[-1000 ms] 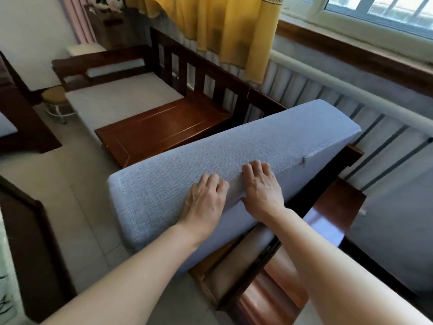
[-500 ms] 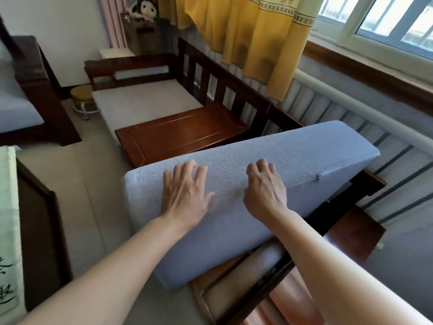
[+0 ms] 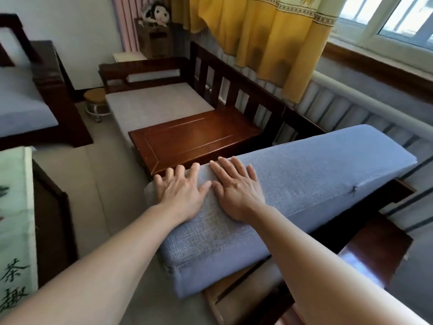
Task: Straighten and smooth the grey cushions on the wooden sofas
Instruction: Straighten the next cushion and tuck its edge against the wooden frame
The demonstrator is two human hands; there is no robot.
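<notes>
Grey cushion [image 3: 304, 184] is lying tilted across the sofa frame [image 3: 375, 249]; left hand [image 3: 182, 195] and right hand [image 3: 236, 191] are pressing flat, fingers spread, gripping nothing, likely to smooth it.

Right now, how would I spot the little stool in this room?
Find the long wooden sofa under the yellow curtain. Follow it to its far armrest; the stool stands on the floor just left of it. It alone is round, with a tan seat on a metal frame.
</notes>
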